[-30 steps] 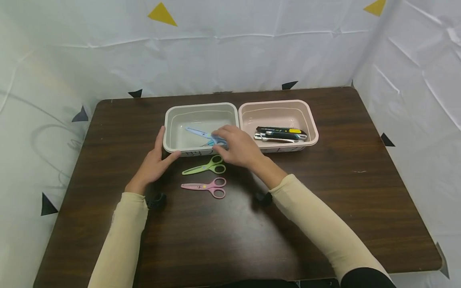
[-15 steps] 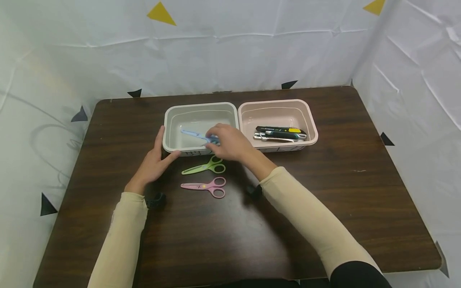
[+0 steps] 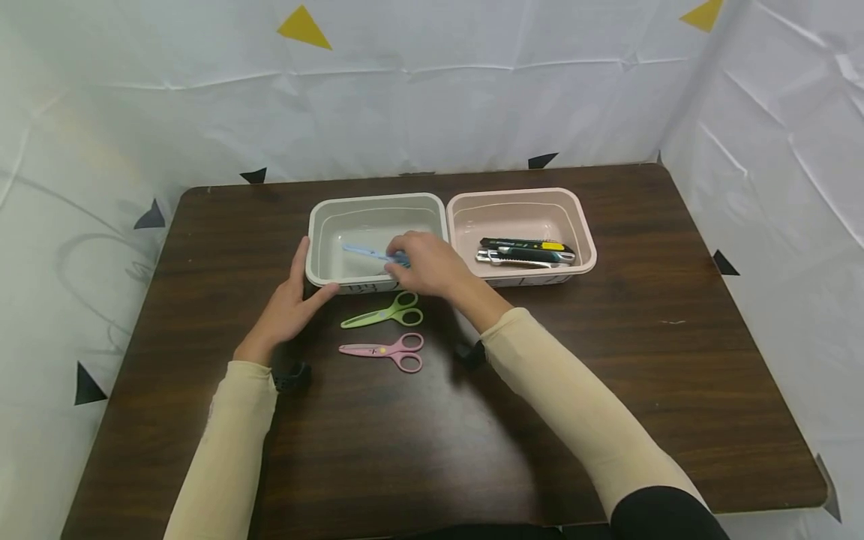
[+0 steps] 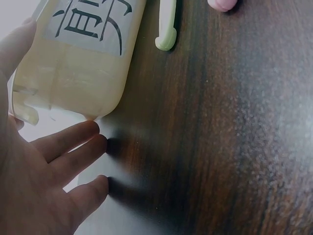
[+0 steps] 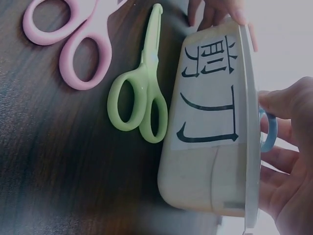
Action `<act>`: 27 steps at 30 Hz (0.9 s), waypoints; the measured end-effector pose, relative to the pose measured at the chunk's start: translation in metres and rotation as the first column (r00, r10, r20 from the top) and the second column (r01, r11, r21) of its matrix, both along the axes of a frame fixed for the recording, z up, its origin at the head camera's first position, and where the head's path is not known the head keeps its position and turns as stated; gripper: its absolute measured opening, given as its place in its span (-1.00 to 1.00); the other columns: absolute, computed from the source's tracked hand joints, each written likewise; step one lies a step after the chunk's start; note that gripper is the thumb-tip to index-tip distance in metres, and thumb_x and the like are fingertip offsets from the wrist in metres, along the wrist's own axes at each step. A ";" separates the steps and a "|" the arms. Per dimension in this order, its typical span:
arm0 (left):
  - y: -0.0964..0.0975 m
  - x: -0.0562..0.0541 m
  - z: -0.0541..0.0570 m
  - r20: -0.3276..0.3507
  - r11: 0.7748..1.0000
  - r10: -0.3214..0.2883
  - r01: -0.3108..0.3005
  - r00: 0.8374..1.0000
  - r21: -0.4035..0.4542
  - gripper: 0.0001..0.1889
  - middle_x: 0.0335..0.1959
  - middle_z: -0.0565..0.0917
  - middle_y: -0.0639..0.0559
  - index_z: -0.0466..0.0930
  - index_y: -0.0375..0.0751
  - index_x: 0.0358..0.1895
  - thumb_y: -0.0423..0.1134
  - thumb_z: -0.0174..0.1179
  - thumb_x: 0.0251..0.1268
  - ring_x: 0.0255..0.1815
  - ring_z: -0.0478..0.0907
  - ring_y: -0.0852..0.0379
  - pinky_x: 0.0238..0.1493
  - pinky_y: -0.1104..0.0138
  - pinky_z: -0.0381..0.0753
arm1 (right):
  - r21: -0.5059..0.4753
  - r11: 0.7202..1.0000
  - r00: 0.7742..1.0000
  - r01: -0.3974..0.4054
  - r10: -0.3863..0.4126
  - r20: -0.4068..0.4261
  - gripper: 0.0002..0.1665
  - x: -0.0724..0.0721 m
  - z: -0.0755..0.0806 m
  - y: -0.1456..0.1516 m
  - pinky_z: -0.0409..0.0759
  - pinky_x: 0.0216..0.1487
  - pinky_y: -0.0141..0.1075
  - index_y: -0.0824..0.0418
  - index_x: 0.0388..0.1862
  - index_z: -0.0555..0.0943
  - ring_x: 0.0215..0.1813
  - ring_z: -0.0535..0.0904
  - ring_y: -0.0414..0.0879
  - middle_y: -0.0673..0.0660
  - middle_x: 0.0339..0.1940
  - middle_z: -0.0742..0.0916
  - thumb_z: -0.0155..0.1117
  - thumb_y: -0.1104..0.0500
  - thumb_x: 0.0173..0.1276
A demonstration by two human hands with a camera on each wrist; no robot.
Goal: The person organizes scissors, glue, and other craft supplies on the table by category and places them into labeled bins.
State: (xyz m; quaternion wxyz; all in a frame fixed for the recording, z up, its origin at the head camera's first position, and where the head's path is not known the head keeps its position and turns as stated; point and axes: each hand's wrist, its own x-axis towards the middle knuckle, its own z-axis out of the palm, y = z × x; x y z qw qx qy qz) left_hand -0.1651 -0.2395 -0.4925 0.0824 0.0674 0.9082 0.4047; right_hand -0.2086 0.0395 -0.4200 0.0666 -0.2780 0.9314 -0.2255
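- right hand (image 3: 432,264) pinches blue scissors (image 3: 364,250); slack fingers might drop them.
- left hand (image 3: 285,306), thumb and fingers apart, touches grey bin (image 3: 378,199) toward table (image 3: 648,375)'s far edge; pushing might slide it.

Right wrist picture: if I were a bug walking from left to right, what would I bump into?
Pink scissors → green scissors → box → right hand.
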 end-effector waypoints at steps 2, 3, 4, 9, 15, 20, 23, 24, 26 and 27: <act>0.000 0.000 0.000 -0.002 1.000 -0.003 0.003 1.000 0.003 -0.02 0.59 -0.04 -0.12 -0.52 0.53 0.51 0.29 0.10 0.33 0.48 0.10 -0.31 0.31 -0.32 0.09 | 0.017 1.000 1.000 0.008 -0.008 0.011 -0.64 -0.001 -0.001 0.000 0.53 -0.05 -0.17 0.15 0.01 0.68 -0.13 0.57 -0.09 0.08 -0.06 0.72 0.22 -0.03 0.41; 0.000 0.000 0.000 -0.002 1.000 -0.002 0.002 1.000 0.003 -0.02 0.59 -0.04 -0.12 -0.52 0.52 0.51 0.29 0.10 0.33 0.48 0.10 -0.32 0.31 -0.32 0.09 | 0.022 1.000 1.000 0.010 -0.011 0.014 -0.64 -0.002 -0.002 0.000 0.53 -0.04 -0.17 0.15 0.01 0.69 -0.12 0.58 -0.09 0.08 -0.05 0.72 0.21 -0.03 0.41; 0.000 0.000 -0.001 -0.004 1.000 -0.002 0.002 1.000 0.002 -0.02 0.59 -0.04 -0.12 -0.51 0.50 0.52 0.29 0.10 0.33 0.48 0.10 -0.32 0.30 -0.32 0.10 | 0.028 1.000 1.000 0.011 -0.011 0.014 -0.64 -0.003 -0.002 0.000 0.53 -0.03 -0.18 0.15 0.01 0.69 -0.11 0.59 -0.09 0.08 -0.05 0.72 0.20 -0.04 0.42; -0.001 -0.001 -0.001 0.000 1.000 0.007 -0.007 1.000 -0.006 -0.01 0.59 -0.05 -0.10 -0.51 0.49 0.52 0.31 0.10 0.31 0.48 0.09 -0.32 0.30 -0.33 0.10 | 0.018 1.000 1.000 0.008 -0.008 0.004 -0.66 -0.006 -0.004 0.001 0.52 0.05 -0.19 0.14 -0.02 0.70 -0.02 0.62 -0.10 0.05 -0.08 0.75 0.16 -0.02 0.41; -0.001 0.000 0.000 0.006 1.000 0.002 -0.002 1.000 -0.004 -0.01 0.59 -0.06 -0.09 -0.53 0.53 0.51 0.30 0.11 0.32 0.48 0.09 -0.31 0.30 -0.32 0.10 | -0.017 1.000 1.000 -0.009 0.009 -0.001 -0.69 -0.007 -0.009 0.003 0.53 0.02 -0.22 0.13 -0.10 0.73 -0.09 0.63 -0.14 0.00 -0.16 0.76 0.17 -0.02 0.45; -0.001 0.000 0.001 -0.005 1.000 0.005 -0.005 1.000 -0.001 -0.01 0.59 -0.05 -0.10 -0.51 0.47 0.53 0.29 0.11 0.32 0.48 0.11 -0.30 0.31 -0.31 0.11 | -0.037 0.998 0.999 -0.041 0.041 -0.012 -0.69 -0.009 -0.011 0.002 0.52 0.00 -0.23 0.14 -0.09 0.74 -0.17 0.61 -0.16 -0.01 -0.23 0.75 0.14 0.00 0.50; -0.001 0.000 0.002 0.001 1.000 -0.002 0.002 1.000 -0.006 0.01 0.59 -0.07 -0.10 -0.52 0.42 0.54 0.29 0.11 0.33 0.48 0.09 -0.32 0.30 -0.33 0.09 | -0.031 0.999 0.999 -0.041 0.040 -0.016 -0.72 -0.009 -0.013 0.002 0.50 -0.04 -0.25 0.15 -0.11 0.74 -0.25 0.58 -0.16 -0.02 -0.32 0.73 0.15 0.05 0.51; -0.001 0.000 0.002 0.003 1.000 -0.002 0.002 1.000 -0.006 0.01 0.60 -0.08 -0.09 -0.52 0.41 0.54 0.28 0.11 0.33 0.49 0.08 -0.32 0.31 -0.33 0.09 | -0.028 0.999 0.999 -0.039 0.038 -0.017 -0.73 -0.009 -0.013 0.002 0.50 -0.06 -0.25 0.15 -0.13 0.74 -0.27 0.56 -0.16 -0.02 -0.35 0.72 0.16 0.06 0.50; -0.001 0.001 0.001 0.005 1.000 -0.004 0.004 1.000 -0.008 0.01 0.60 -0.08 -0.09 -0.52 0.41 0.54 0.28 0.11 0.33 0.49 0.08 -0.32 0.31 -0.33 0.08 | -0.029 0.999 0.999 -0.032 0.032 -0.017 -0.76 -0.009 -0.014 0.002 0.50 -0.08 -0.26 0.15 -0.15 0.75 -0.32 0.55 -0.16 -0.02 -0.38 0.70 0.18 0.08 0.49; -0.001 0.001 0.001 0.005 1.000 -0.005 0.005 1.000 -0.008 0.01 0.60 -0.09 -0.08 -0.53 0.42 0.54 0.28 0.11 0.33 0.49 0.08 -0.31 0.31 -0.33 0.08 | -0.034 0.999 0.999 -0.030 0.029 -0.017 -0.77 -0.009 -0.015 0.002 0.50 -0.08 -0.26 0.16 -0.16 0.75 -0.32 0.55 -0.16 -0.02 -0.39 0.70 0.19 0.09 0.49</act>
